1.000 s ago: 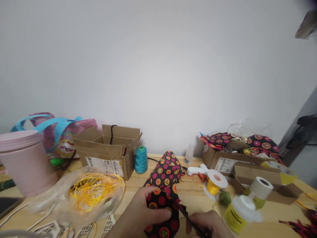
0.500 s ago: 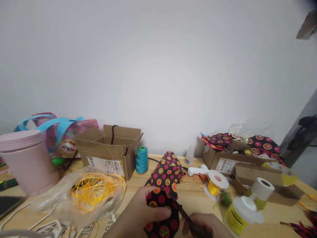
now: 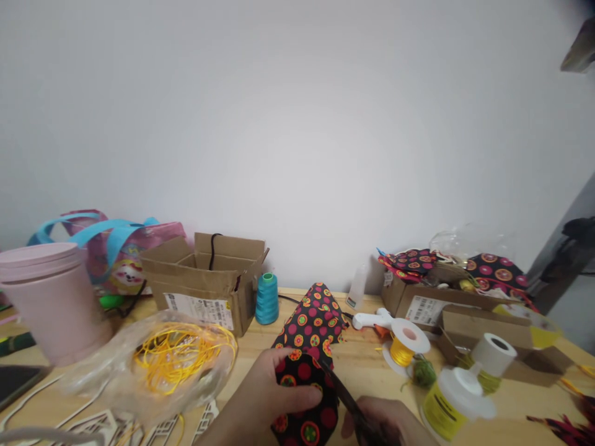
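Low in the view, the left hand (image 3: 267, 396) pinches the fabric (image 3: 310, 347), thumb curled over the near end and fingers clamped on the cloth. The fabric is black with pink and orange dots; its long axis runs from the hands away toward the wall, and its far end rises to a point aimed at the wall, just right of the teal spool (image 3: 266, 298). The near part lies on the wooden table (image 3: 357, 365), at its front edge, middle of the view.

The right hand (image 3: 388, 424) is closed round the scissors (image 3: 344, 395), whose dark blades slant up and left, with the tips at the fabric's right edge. Whether the blades are parted or shut, I cannot tell.

Containers now. Left of the spool, an open box (image 3: 204, 282) with a dark cord hanging over its back flap; its inside is hidden. In front of it, a clear bag (image 3: 153, 362) holding loops of yellow cord. Far left, a pink tub (image 3: 49, 297), lid on, with a pink tote (image 3: 116, 254) behind. On the right, a second box (image 3: 432, 297) heaped with more dotted cloth. Near the right hand stands a glue bottle (image 3: 449, 399), between a yellow reel (image 3: 403, 344) and a white roll (image 3: 493, 353).
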{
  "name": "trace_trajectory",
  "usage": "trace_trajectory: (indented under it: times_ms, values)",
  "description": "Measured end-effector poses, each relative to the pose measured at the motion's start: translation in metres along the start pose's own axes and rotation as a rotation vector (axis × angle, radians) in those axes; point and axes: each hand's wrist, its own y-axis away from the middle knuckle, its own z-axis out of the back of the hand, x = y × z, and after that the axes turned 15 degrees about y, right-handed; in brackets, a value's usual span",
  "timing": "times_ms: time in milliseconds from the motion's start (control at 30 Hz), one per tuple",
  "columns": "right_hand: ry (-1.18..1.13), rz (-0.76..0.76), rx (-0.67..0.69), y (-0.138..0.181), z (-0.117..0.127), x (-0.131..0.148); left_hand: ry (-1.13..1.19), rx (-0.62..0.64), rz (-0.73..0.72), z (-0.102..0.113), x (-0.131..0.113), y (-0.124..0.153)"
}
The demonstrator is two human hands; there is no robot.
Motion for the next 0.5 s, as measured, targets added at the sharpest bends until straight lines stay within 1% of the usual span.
trace_trajectory:
  times_ms: [133, 333, 500]
  values:
    - [-0.101, 0.035, 0.087, 0.000, 0.001, 0.004, -0.008, -0.003, -0.014, 0.001, -0.001, 0.000]
    - [-0.055, -0.041, 0.054, 0.000, 0.000, 0.006, 0.004, -0.025, -0.013, 0.001, 0.001, 0.000]
    - [-0.081, 0.017, 0.078, 0.000, 0.001, 0.013, -0.019, -0.027, -0.024, 0.001, 0.000, 0.000]
